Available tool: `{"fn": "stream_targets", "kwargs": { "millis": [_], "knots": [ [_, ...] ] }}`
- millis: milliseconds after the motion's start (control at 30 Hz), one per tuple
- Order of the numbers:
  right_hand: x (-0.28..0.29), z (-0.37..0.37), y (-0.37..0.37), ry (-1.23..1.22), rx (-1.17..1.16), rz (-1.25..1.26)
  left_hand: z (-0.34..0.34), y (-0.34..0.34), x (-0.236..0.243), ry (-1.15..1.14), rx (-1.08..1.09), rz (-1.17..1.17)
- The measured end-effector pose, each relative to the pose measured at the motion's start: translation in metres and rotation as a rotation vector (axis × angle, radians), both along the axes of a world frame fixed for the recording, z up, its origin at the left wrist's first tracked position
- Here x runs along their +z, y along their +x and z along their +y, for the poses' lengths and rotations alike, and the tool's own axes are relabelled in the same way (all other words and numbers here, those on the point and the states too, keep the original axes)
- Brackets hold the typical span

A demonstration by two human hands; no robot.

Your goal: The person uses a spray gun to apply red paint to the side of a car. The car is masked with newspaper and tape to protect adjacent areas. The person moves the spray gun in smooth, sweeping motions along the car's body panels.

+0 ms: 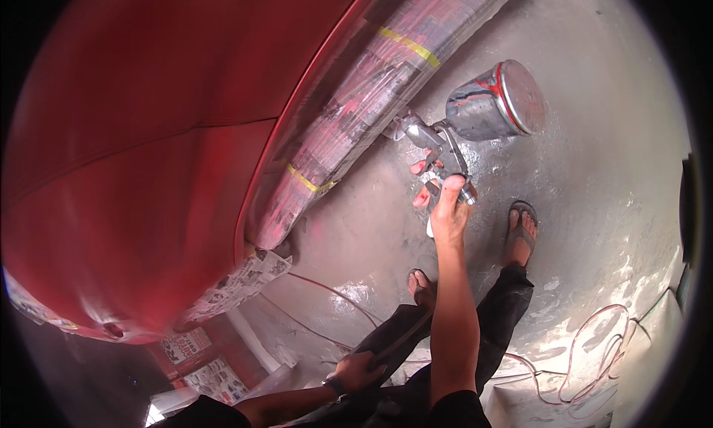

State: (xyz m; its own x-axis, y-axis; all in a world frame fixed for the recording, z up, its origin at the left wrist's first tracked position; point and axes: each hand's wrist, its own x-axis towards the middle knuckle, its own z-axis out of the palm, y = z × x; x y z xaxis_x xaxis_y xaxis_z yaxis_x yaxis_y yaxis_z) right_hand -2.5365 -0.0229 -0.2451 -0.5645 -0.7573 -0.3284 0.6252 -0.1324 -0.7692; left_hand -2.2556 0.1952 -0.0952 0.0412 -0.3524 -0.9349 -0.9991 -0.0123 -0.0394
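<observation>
My right hand [449, 209] is closed round a metal spray gun [427, 138] with red-stained fingertips at its front. Its cup [483, 108], streaked red and grey, is at the upper right. The gun's nozzle is close beside a long panel covered in newspaper and clear film [342, 116], banded with yellow tape. This runs along the edge of a glossy red car body [134, 146]. Low in the view, my left hand [360, 372] is closed on a dark hose [401, 339] over my left leg.
Newspaper masking [238, 287] edges the lower body. My sandalled feet [520, 235] stand on a grey floor [594, 168]. Thin red hoses [609, 316] curl at the lower right and cross behind my legs. Paper-covered pieces [215, 376] lie at the lower left.
</observation>
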Motion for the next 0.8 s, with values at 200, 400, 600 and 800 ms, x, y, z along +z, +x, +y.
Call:
{"fn": "stream_targets", "kwargs": {
  "millis": [200, 400, 600, 800],
  "knots": [
    [-0.014, -0.007, -0.004, -0.032, 0.133, -0.130, -0.008, -0.012, -0.007, 0.087, -0.045, -0.131],
    [-0.024, -0.016, -0.024, -0.065, 0.237, -0.157, -0.012, -0.025, -0.008, 0.150, -0.087, -0.179],
    [-0.015, -0.033, -0.097, -0.017, 0.024, -0.104, -0.017, -0.024, -0.016, 0.129, -0.127, -0.179],
    [0.018, -0.044, -0.151, 0.027, -0.165, 0.019, -0.014, -0.023, -0.020, 0.112, -0.128, -0.149]
  ]
}}
